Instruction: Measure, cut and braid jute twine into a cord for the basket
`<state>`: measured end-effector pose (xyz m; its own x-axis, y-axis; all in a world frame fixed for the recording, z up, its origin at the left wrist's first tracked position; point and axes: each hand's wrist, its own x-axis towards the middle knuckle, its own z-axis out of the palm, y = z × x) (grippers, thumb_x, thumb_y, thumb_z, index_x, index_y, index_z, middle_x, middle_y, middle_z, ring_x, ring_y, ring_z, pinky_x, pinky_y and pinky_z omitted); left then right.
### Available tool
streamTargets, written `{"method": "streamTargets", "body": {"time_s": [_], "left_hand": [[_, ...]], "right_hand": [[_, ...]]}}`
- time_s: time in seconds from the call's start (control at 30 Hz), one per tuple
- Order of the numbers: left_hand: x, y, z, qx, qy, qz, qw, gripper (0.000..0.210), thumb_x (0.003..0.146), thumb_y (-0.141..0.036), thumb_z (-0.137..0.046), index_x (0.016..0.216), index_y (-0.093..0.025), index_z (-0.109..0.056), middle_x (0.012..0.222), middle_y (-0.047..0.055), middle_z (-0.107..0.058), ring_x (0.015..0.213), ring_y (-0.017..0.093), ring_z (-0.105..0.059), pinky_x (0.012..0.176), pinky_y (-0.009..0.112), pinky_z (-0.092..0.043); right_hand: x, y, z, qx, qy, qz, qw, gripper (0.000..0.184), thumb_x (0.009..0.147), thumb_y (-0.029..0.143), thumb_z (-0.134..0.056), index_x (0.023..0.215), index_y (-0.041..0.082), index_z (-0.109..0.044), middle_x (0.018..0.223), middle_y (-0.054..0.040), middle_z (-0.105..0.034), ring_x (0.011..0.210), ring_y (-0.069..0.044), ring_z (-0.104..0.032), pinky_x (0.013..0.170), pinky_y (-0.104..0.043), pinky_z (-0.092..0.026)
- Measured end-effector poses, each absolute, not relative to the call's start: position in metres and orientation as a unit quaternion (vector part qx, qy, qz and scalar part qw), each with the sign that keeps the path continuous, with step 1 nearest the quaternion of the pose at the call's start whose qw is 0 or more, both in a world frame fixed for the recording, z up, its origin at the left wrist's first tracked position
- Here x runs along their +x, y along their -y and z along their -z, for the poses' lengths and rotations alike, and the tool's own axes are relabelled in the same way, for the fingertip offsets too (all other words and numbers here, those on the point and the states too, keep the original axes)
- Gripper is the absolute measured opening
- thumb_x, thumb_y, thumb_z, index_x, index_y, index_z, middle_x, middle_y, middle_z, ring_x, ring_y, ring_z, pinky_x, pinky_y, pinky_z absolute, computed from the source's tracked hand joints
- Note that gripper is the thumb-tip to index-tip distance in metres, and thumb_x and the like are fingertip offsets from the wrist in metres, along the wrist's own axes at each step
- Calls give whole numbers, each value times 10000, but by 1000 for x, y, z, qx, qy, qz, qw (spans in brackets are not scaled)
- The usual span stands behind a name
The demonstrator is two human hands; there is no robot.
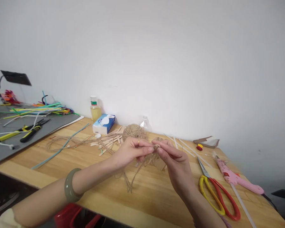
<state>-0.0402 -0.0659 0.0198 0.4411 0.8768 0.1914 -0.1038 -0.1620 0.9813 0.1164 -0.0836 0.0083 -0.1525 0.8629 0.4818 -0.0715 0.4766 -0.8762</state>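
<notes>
While in two hands (134, 150) (177, 160), twine (156, 147)

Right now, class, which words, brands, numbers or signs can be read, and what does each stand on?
Clearly readable text: none.
Blue-and-white cardboard tissue box: printed mark, too small and blurred to read.
Clear bottle of yellow liquid: green label, too blurred to read.
Pink plastic glue gun: any lettering too small to tell.

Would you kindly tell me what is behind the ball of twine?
Behind the ball of twine, the wall and part of a clear bottle show; whatever the ball covers cannot be seen.
</notes>
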Motion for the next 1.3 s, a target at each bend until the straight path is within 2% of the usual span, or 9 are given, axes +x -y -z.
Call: {"method": "streamTargets", "body": {"time_s": [0.3, 0.5, 0.6, 0.73, 0.9, 1.03, 1.1, 1.2, 1.3], "left_hand": [[-46, 66, -23, 641, -273, -376, 611, 223, 704, -354, -623, 711, -137, -673, 462, -47, -432, 424, 47, -345, 418, 189, -249], [-47, 67, -27, 688, -263, -336, 587, 246, 754, -358, -571, 714, -132, -659, 581, -2, -577, 455, 47, -382, 451, 186, -295], [-50, 68, -31, 715, -294, -318, 549, 227, 751, -345, -568, 739, -141, -667, 580, -12, -572, 465, 56, -400, 449, 183, -309], [-59, 65, -33, 776, -347, -309, 428, 254, 790, -338, -509, 777, -150, -679, 583, -11, -571, 501, 73, -420, 482, 188, -310], [-91, 43, -18, 824, -363, -230, 369, 264, 791, -342, -508, 708, -150, -668, 557, -3, -584, 469, 73, -417, 461, 180, -298], [-126, 16, 2, 838, -393, -209, 316, 223, 771, -291, -534, 691, -156, -693, 562, 6, -624, 457, 86, -465, 445, 179, -307], [-135, 6, 8, 839, -412, -223, 276, 173, 748, -256, -564, 748, -159, -708, 638, 7, -659, 539, 110, -532, 508, 180, -353], [-126, 4, 2, 829, -426, -278, 233, 248, 703, -254, -627, 933, -179, -682, 959, 39, -667, 886, 183, -569, 745, 215, -396], [-93, 18, -17, 803, -393, -342, 289, 291, 762, -306, -568, 1018, -193, -646, 1104, 57, -616, 1043, 179, -513, 869, 246, -367]], "right_hand": [[118, 86, -18, -284, 636, -457, 553, 126, 683, 256, -692, 800, 301, -709, 691, 6, -587, 697, -132, -509, 658, -268, -420], [120, 84, -19, -289, 626, -450, 567, 36, 643, 235, -719, 660, 248, -690, 647, 7, -605, 639, -128, -522, 615, -266, -428], [122, 82, -18, -304, 615, -432, 585, 28, 647, 235, -714, 660, 247, -693, 657, 9, -610, 648, -124, -524, 629, -259, -426], [124, 77, -17, -336, 598, -412, 600, 8, 656, 244, -702, 662, 244, -697, 704, 4, -617, 699, -130, -534, 667, -258, -427], [138, 67, -15, -391, 561, -407, 606, 100, 657, 303, -700, 669, 204, -687, 706, -14, -633, 690, -143, -540, 660, -275, -422], [159, 58, -16, -446, 581, -290, 616, 107, 663, 309, -695, 690, 206, -685, 724, -20, -641, 720, -160, -541, 682, -297, -407], [168, 55, -18, -460, 623, -201, 600, 95, 670, 303, -689, 678, 209, -679, 732, -22, -640, 728, -167, -538, 686, -306, -399], [171, 55, -20, -455, 681, -116, 562, 84, 698, 301, -667, 683, 219, -674, 724, -21, -636, 719, -172, -534, 683, -313, -397], [163, 58, -24, -435, 710, -111, 542, 67, 718, 291, -653, 694, 231, -674, 723, -21, -636, 724, -177, -541, 678, -315, -402]]}}
